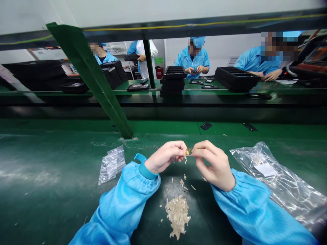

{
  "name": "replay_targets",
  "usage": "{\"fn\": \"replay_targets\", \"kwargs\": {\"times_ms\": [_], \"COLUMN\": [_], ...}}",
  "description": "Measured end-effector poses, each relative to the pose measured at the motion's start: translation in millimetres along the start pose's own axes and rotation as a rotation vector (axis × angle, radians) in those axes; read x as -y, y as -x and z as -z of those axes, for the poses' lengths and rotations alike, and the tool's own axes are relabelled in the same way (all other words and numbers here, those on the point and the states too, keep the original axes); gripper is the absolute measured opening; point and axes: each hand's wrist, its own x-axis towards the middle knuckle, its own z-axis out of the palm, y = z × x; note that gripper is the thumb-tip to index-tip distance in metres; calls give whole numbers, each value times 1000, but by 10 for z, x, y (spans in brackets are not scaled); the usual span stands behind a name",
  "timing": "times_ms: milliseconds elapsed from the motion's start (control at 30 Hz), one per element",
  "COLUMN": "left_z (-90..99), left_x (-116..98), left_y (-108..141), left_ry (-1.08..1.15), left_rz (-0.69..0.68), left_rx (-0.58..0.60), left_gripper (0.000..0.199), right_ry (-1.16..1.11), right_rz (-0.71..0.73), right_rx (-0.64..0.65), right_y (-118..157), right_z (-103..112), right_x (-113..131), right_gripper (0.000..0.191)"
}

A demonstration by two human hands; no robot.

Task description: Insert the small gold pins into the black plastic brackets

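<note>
My left hand (167,156) and my right hand (212,161) meet close together above the green bench (63,190), fingertips pinched. Between them is a tiny yellow-orange strip-like piece (188,151), too small to name surely. The left fingers close on one side of it; the right thumb and fingertips pinch at its other side. Directly below lie a few loose pale slivers (193,187). Nearer to me sits a heap of thin whitish scraps (178,214). Both wrists come out of blue sleeves, and a teal band (148,170) circles the left one.
Small clear plastic bags (111,165) lie left of my hands, a large clear bag (276,177) with a white label on the right. A slanted green post (94,81) rises at left. Beyond the ledge are black trays (173,76) and co-workers in blue (192,58).
</note>
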Motion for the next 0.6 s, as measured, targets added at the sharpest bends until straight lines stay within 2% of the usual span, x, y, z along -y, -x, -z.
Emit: {"fn": "replay_targets", "kwargs": {"times_ms": [233,467,600], "left_z": [-11,33,18], "left_x": [-1,-1,-1], "left_y": [-2,-12,-7], "left_ry": [8,16,36], "left_rz": [-3,-8,-6], "left_rx": [-19,-41,-21], "left_gripper": [9,11,10], "right_ry": [-96,-113,-80], "right_rz": [-45,3,7], "right_rx": [34,43,4], "right_y": [-10,-18,-8], "right_z": [-16,20,14], "right_x": [4,8,6], "right_gripper": [10,16,21]}}
